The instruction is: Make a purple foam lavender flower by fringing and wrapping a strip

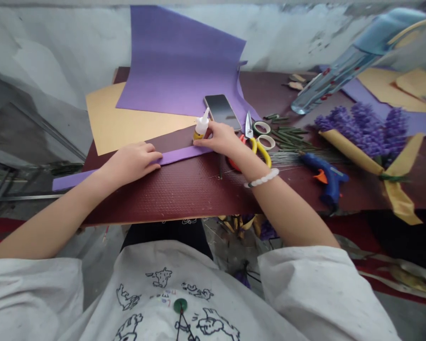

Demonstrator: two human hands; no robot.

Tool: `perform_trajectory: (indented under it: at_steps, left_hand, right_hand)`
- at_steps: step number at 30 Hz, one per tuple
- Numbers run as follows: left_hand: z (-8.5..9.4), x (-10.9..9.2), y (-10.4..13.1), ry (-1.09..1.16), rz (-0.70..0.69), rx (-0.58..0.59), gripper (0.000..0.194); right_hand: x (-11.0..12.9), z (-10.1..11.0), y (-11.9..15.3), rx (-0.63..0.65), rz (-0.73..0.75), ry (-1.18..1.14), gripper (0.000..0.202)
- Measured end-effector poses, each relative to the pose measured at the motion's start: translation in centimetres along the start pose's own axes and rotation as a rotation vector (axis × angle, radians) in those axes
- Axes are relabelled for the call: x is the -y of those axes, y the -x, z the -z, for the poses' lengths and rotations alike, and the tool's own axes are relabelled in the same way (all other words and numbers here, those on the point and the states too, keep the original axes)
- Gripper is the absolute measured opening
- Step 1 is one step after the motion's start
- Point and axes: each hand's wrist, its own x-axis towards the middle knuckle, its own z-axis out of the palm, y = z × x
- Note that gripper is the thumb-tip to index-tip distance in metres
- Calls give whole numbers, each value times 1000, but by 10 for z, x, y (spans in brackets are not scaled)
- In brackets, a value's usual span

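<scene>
A long narrow purple strip [182, 154] lies across the dark red table near its front, its left end reaching past the table's left edge. My left hand [137, 161] rests on the strip with its fingers close together and bent; whether they grip it is unclear. Further right, my right hand [218, 138] has its thumb and fingers around a small glue bottle [201, 125] with a white pointed nozzle, which stands upright by the strip's right end. Yellow paper [128, 121] and a large curling purple sheet [184, 61] lie behind the hands.
Beside my right hand are a phone [222, 110], scissors [252, 135], tape rolls [266, 141] and green stems [291, 137]. Further right are a blue glue gun [324, 175], a purple flower bouquet [372, 130] and a tall clear bottle [341, 66]. The table's front edge [163, 220] is near my body.
</scene>
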Motion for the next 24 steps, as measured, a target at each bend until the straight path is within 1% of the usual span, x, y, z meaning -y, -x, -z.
perform_trajectory:
  at_steps: [3, 4, 6, 9, 11, 13, 14, 15, 17, 19, 21, 22, 24]
  left_hand:
    - [-1, 0, 1, -28, -5, -30, 37]
    - [-1, 0, 2, -34, -1, -44, 38]
    - [-1, 1, 4, -42, 7, -67, 38]
    - [-2, 2, 5, -26, 19, -88, 36]
    - [-3, 1, 4, 11, 32, -110, 36]
    - [-4, 0, 2, 71, 59, -138, 37]
    - [-4, 0, 0, 108, 76, -151, 37]
    - [-4, 1, -2, 145, 93, -161, 38]
    - [-4, 3, -5, 199, 125, -166, 39]
    - [-4, 8, -5, 210, 138, -153, 41]
    - [-3, 15, -3, 186, 142, -135, 42]
    - [-3, 18, -1, 162, 136, -130, 43]
    - [-3, 25, 4, 145, 134, -129, 44]
  right_hand:
    - [4, 7, 12, -26, -34, 41, 36]
    - [6, 9, 18, -48, -48, 47, 39]
    - [8, 13, 32, -131, -58, 65, 46]
    - [13, 17, 55, -243, 25, 100, 46]
    - [18, 17, 68, -238, 137, 92, 42]
    - [24, 14, 76, -185, 251, 138, 35]
    - [26, 12, 78, -169, 285, 180, 32]
    - [28, 10, 79, -167, 298, 224, 29]
    - [29, 7, 80, -202, 284, 288, 29]
    - [26, 5, 82, -255, 278, 292, 28]
    - [18, 6, 86, -306, 295, 259, 26]
    - [11, 8, 89, -335, 293, 240, 26]
    - [-5, 15, 92, -383, 241, 238, 25]
